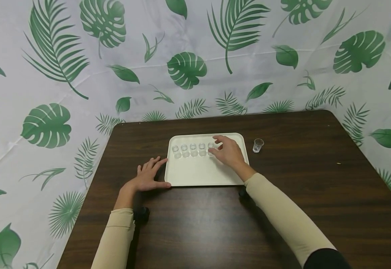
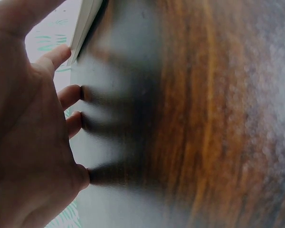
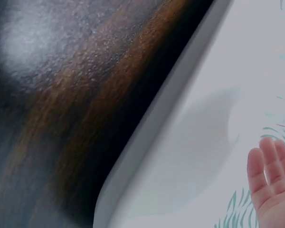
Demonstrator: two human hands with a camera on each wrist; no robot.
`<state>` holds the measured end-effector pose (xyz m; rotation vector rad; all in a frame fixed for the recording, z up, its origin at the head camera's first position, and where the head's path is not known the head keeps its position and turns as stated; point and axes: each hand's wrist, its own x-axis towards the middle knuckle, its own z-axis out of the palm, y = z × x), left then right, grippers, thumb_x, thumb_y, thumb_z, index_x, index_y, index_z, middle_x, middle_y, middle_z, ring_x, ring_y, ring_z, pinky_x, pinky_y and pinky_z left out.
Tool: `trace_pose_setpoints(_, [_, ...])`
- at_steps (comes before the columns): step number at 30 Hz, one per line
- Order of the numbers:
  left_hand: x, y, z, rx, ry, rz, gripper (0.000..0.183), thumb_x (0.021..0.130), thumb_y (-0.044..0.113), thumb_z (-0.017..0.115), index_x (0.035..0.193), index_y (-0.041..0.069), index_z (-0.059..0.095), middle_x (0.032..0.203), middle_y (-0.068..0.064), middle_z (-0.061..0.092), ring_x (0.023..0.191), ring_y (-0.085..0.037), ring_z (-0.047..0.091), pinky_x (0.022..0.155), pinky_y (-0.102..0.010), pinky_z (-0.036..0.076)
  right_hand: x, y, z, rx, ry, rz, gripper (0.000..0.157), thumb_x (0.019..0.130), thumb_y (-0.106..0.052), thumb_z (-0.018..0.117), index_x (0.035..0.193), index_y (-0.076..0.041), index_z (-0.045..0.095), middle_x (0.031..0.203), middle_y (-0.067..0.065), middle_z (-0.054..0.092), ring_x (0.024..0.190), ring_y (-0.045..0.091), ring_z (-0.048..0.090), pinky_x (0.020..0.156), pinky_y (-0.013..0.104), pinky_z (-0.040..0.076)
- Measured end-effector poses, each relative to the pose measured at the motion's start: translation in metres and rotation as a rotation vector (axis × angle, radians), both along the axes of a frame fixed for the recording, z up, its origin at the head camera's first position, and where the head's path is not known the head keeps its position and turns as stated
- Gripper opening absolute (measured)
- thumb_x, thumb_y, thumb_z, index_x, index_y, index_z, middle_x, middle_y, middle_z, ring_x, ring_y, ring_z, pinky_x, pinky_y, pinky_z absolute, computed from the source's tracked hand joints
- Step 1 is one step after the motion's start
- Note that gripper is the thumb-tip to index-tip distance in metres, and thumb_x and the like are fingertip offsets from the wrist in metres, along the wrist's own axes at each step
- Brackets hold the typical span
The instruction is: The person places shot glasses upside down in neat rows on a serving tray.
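A cream tray (image 1: 195,172) lies on the dark wooden table. Along its far part, several small clear cups (image 1: 193,149) stand upright in a row. My right hand (image 1: 229,151) reaches over the tray from the right, thumb and fingers curved round the clear cup (image 1: 210,146) at the row's right end. Only some fingers (image 3: 270,166) of that hand appear in the right wrist view, and the cup is out of sight there. At the tray's near left corner, my left hand (image 1: 147,178) has its fingers spread, thumb and forefinger at the rim and other fingertips (image 2: 72,97) on the table.
Another small clear cup (image 1: 257,145) stands on the table just right of the tray. Behind the table (image 1: 188,228) hangs a white cloth (image 1: 141,97) printed with green leaves. A tiny light speck (image 1: 338,163) lies toward the table's right side.
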<state>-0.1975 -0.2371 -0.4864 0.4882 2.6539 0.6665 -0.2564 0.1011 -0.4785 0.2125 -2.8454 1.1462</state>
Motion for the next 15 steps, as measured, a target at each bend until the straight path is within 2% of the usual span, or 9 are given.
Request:
trace_pose_setpoints(7, [0.0,0.0,0.002,0.001,0.0,0.003,0.102,0.078,0.065,0.071,0.158,0.025,0.022,0.163,-0.016,0.01,0.147,-0.042,0.004,0.104,-0.074,-0.002,0.007,0.007,0.009,-0.116,0.192,-0.044,0.041,0.089,-0.032,0.073,0.12,-0.008,0.068,0.099,0.006,0.068,0.073,0.019,0.061,0.063,0.036,0.046])
trace_pose_setpoints(10, [0.001,0.0,0.001,0.004,-0.001,0.002,0.102,0.078,0.064,0.071,0.158,0.025,0.022,0.163,-0.016,0.01,0.147,-0.042,0.004,0.104,-0.074,-0.002,0.013,0.014,0.016,-0.149,0.249,-0.072,0.037,0.089,-0.032,0.073,0.118,-0.009,0.07,0.096,0.007,0.067,0.068,0.018,0.056,0.06,0.035,0.043])
trace_pose_setpoints(13, [0.0,0.0,0.0,0.008,0.003,-0.002,0.101,0.078,0.064,0.071,0.158,0.024,0.022,0.162,-0.016,0.011,0.146,-0.043,0.005,0.103,-0.075,-0.002,0.019,0.027,0.021,-0.163,0.302,-0.134,0.034,0.088,-0.032,0.074,0.115,-0.012,0.071,0.094,0.005,0.067,0.067,0.017,0.053,0.058,0.036,0.04])
trace_pose_setpoints(15, [0.0,-0.001,-0.001,0.009,0.005,-0.004,0.101,0.079,0.063,0.071,0.158,0.024,0.022,0.162,-0.016,0.011,0.146,-0.043,0.005,0.103,-0.075,-0.002,0.022,0.038,0.023,-0.167,0.343,-0.208,0.028,0.088,-0.031,0.073,0.111,-0.014,0.072,0.091,0.003,0.067,0.067,0.017,0.052,0.058,0.036,0.039])
